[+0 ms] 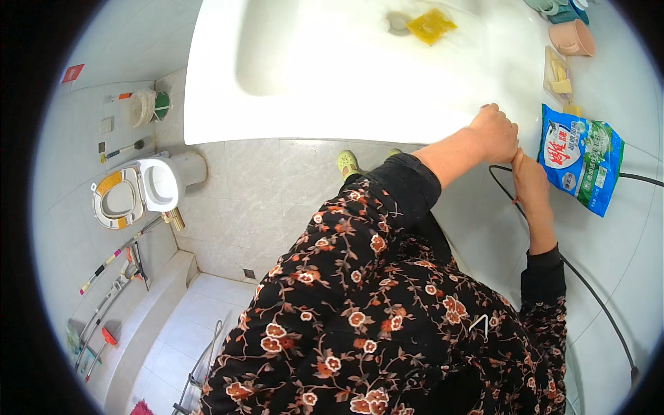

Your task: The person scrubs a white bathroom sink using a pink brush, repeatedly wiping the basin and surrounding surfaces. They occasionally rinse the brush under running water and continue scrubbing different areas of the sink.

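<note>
My left hand (494, 134) is curled above the front right corner of a white washbasin (363, 116). Its fingers are bent inward. Just below it my right hand (530, 179) touches the heel of the left hand. Whatever lies inside either hand is hidden. To the right of both hands, a blue and green plastic bag of washing powder (581, 158) bearing printed writing leans by the tiled wall. Within the basin, a wet yellow cleaning cloth or sponge (431, 27) lies flat beside the round drain (398, 23).
A pink mug (570, 39) and a soap dish (550, 72) with soap pieces stand along the basin's right side. A black cable (604, 298) runs down the right wall. At left are a toilet (161, 184), a green bin (162, 106) and long-handled cleaning tools (111, 259).
</note>
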Action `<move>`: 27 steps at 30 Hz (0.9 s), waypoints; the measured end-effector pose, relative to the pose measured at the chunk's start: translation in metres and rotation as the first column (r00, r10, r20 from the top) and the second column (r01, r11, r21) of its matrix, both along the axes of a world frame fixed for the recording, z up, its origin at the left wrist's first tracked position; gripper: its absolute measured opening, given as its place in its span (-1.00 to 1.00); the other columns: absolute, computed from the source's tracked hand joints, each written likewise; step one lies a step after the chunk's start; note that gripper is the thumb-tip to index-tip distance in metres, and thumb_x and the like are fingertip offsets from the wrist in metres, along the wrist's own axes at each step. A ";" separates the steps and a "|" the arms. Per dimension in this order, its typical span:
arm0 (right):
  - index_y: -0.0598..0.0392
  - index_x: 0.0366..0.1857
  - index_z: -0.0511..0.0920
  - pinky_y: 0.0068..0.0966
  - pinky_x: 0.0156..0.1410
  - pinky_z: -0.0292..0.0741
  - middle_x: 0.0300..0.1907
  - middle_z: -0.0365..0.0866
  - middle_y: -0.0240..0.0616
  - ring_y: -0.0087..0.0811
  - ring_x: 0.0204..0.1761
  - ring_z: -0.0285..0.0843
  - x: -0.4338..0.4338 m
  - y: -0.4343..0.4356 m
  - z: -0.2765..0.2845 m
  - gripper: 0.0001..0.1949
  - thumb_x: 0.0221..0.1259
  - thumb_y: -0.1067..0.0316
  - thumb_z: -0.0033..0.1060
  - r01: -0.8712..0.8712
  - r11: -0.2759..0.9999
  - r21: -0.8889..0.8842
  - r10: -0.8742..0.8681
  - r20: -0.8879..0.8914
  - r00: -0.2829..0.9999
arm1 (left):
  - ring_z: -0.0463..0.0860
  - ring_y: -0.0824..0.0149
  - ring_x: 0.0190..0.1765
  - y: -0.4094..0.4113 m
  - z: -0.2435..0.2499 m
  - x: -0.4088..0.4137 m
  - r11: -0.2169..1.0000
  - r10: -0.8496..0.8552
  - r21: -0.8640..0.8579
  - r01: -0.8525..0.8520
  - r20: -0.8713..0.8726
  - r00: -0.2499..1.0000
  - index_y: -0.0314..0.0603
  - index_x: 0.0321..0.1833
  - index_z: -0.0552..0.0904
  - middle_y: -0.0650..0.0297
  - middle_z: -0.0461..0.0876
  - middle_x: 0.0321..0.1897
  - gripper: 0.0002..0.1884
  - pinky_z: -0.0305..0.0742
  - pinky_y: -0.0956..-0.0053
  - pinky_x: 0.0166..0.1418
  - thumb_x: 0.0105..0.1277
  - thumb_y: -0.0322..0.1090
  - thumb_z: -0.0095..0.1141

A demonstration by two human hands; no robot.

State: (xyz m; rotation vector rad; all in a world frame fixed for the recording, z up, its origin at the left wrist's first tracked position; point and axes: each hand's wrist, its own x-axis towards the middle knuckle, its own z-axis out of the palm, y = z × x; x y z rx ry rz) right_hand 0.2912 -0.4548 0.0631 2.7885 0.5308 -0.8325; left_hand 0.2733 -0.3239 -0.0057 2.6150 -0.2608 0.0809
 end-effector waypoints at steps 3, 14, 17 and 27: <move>0.08 -0.13 0.59 -0.06 -0.17 0.56 -0.35 0.68 0.01 0.02 -0.24 0.69 -0.016 0.065 0.008 -0.76 0.33 0.35 -0.16 -0.376 0.918 0.125 0.377 0.016 0.926 | 0.71 0.10 -0.20 0.064 -0.004 -0.032 0.999 0.023 -0.022 -0.026 -0.117 0.993 -0.12 -0.44 0.73 0.13 0.75 -0.36 -0.71 0.47 0.21 0.05 0.19 -0.13 0.01; 0.10 -0.44 0.65 -0.19 -0.16 0.63 -0.36 0.71 -0.01 -0.07 -0.26 0.73 -0.093 0.215 -0.038 -0.88 0.12 0.42 0.07 -0.675 0.511 0.532 0.674 0.239 0.698 | 0.60 0.12 0.17 0.205 -0.009 -0.182 0.708 0.518 0.413 -0.573 0.249 0.818 -0.15 -0.05 0.69 0.18 0.69 0.04 -0.63 0.29 0.15 0.33 0.26 -0.09 -0.01; -0.09 -0.10 0.63 -0.12 -0.24 0.56 -0.33 0.69 -0.03 0.03 -0.32 0.66 -0.056 0.122 -0.030 -0.76 0.23 0.31 -0.01 -0.453 0.673 0.585 0.491 0.104 0.865 | 0.61 0.08 0.01 0.115 -0.004 -0.123 0.823 0.536 0.177 -0.539 0.068 0.841 -0.28 0.01 0.62 0.01 0.69 -0.22 -0.60 0.33 0.13 0.22 0.17 -0.20 0.07; -0.14 -0.17 0.65 -0.08 -0.23 0.56 -0.30 0.72 -0.15 -0.05 -0.26 0.68 -0.054 0.107 -0.014 -0.73 0.35 0.11 -0.13 -0.537 0.690 0.485 0.580 0.072 0.811 | 0.52 0.06 -0.03 0.092 -0.018 -0.129 0.810 0.564 0.060 -0.584 0.198 0.802 -0.26 -0.08 0.59 0.07 0.59 -0.15 -0.71 0.34 0.11 0.05 0.20 -0.28 -0.01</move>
